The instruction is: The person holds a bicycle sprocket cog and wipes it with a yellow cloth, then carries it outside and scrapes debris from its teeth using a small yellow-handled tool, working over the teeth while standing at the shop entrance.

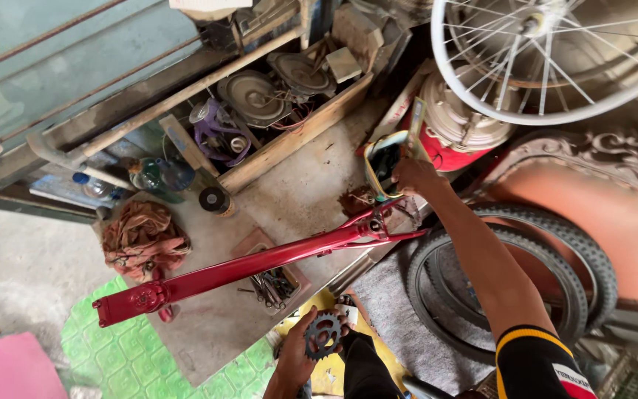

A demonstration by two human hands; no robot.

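Left hand (298,356) has a closed grip on the sprocket (324,334) while the right (411,175) pinches a small can (385,162) just beyond the red frame (260,262); I'd keep both grips firm and the can level.

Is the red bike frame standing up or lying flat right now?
Lying down. The red bike frame stretches lengthwise across the concrete floor, over a tray of tools, its far end near the right hand.
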